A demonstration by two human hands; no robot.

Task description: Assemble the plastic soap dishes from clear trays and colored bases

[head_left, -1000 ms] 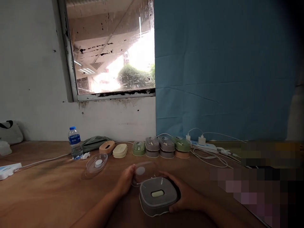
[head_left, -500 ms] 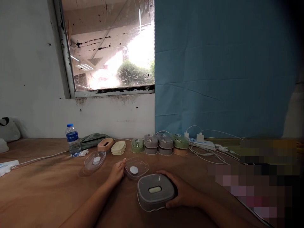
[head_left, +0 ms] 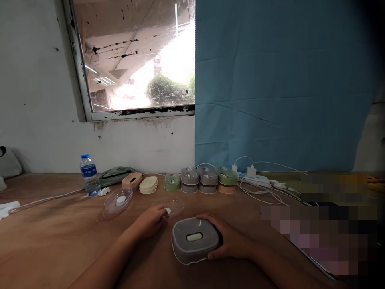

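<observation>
My right hand (head_left: pixel 227 239) grips the right side of a grey rounded plastic box (head_left: pixel 194 251), thumb at the front and fingers at the back. Its top has an oval recess with a cream insert (head_left: pixel 194 237). The box rests on the table in front of me. My left hand (head_left: pixel 155 220) is just left of the box, fingers loosely bent over the near edge of a clear plastic cover (head_left: pixel 176 205). The fingertips overlap the white disc on that cover; whether they touch it is hard to tell. A second clear cover (head_left: pixel 126 199) with a white disc lies farther left.
Along the back stand a water bottle (head_left: pixel 89 172), a green pouch (head_left: pixel 116 176), an orange box (head_left: pixel 129 180), stacked cream pieces (head_left: pixel 148 184), a small green box (head_left: pixel 172 182) and stacked grey (head_left: pixel 189 176) and green boxes (head_left: pixel 227 176). A power strip (head_left: pixel 260 179) with cables lies at right.
My left hand has moved slightly right, off the cover's left edge and over its near part. The clear cover now lies flatter and a little farther back. My right hand still grips the grey box.
</observation>
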